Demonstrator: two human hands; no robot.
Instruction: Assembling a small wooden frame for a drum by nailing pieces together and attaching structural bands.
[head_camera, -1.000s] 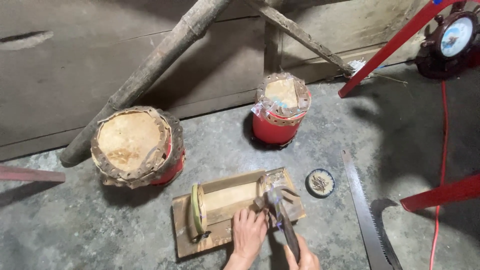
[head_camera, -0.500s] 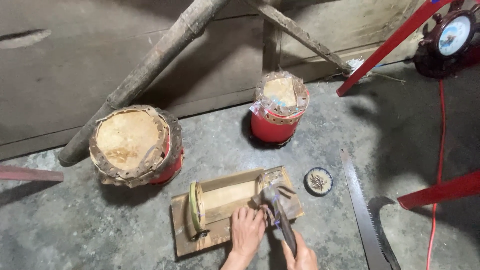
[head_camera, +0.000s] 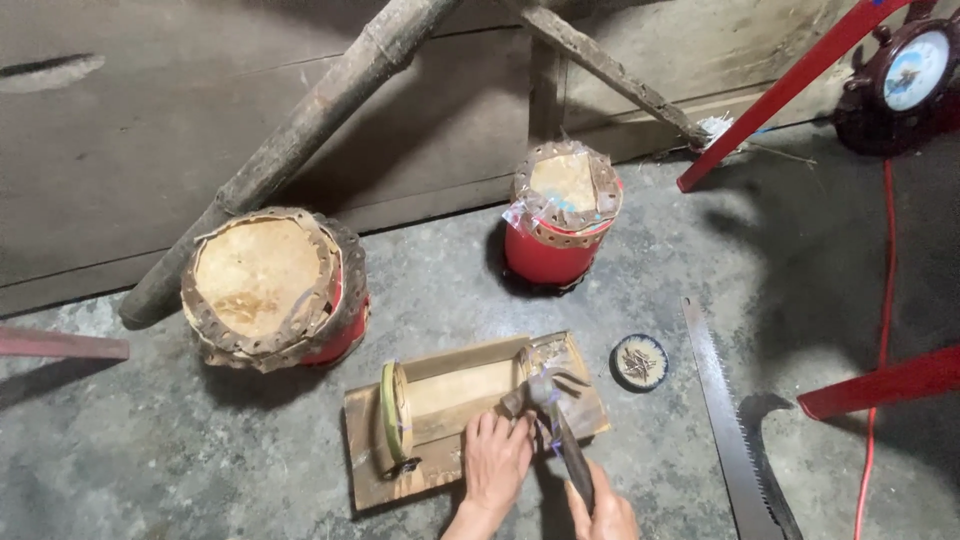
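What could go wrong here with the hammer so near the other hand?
The right hand holds the dark claw hammer directly beside the left hand, which presses the pale split bamboo piece; a slip may hit a finger. The long toothed saw blade lies bare nearby and could cut.

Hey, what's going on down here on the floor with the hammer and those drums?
A person crouches over a concrete floor. Their right hand grips a claw hammer, its head down on a split bamboo section that lies on a wooden board. The left hand presses on the bamboo beside the hammer head. Two red drums with hide tops, a large one and a smaller one, stand behind. A small round tin and a handsaw lie to the right.
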